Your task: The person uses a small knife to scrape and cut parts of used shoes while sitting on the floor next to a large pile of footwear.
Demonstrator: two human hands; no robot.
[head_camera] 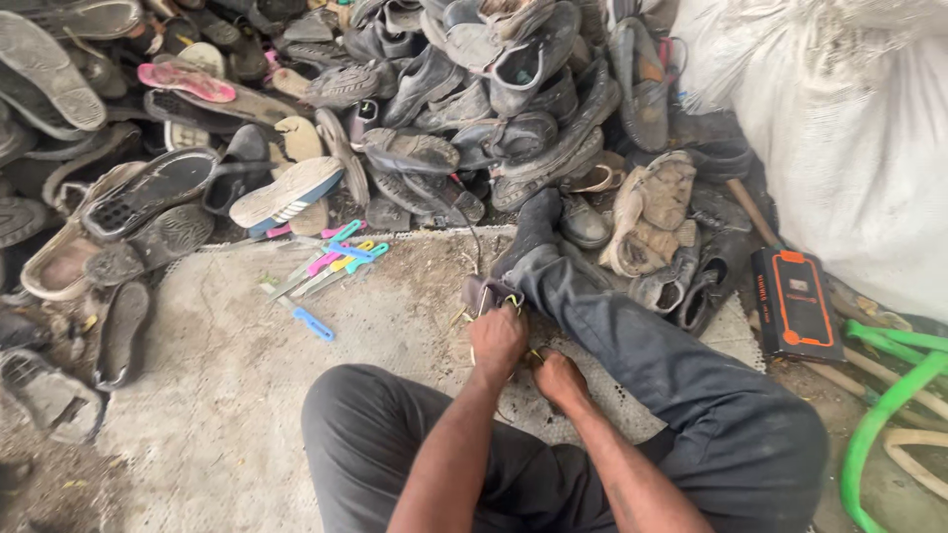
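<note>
Left hand (497,341), just below the middle of the frame, is closed on the near end of a dark shoe (486,293) whose length runs up the frame, away from the person. Right hand (559,378) sits lower right, fingers curled shut, touching yellow lace (534,354) beside the shoe. Knives (331,265) lie well apart, upper left, on the floor (217,395).

Worn dark shoe (486,293), on mat beside outstretched leg

Dark grey trousers (691,385), bare forearms, bare hands (497,341)
</note>
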